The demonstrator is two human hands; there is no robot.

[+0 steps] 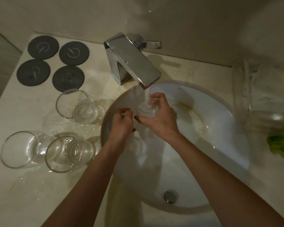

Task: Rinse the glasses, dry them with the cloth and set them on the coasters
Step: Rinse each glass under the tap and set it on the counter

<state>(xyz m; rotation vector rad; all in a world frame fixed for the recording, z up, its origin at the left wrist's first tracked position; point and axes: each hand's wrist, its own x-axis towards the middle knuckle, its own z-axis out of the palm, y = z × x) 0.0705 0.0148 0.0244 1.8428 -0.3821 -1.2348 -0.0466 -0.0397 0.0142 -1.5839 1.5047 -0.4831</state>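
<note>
Under the running faucet (131,61), over the sink (211,125): right hand (157,118), fingers curled round one glass (148,108) in the stream; left hand (121,123) just beside it, loosely curled, holding nothing. Counter at left: three more glasses (75,106), upright. Behind them: four dark coasters (43,47), bare. Far right: green cloth (282,143).
</note>
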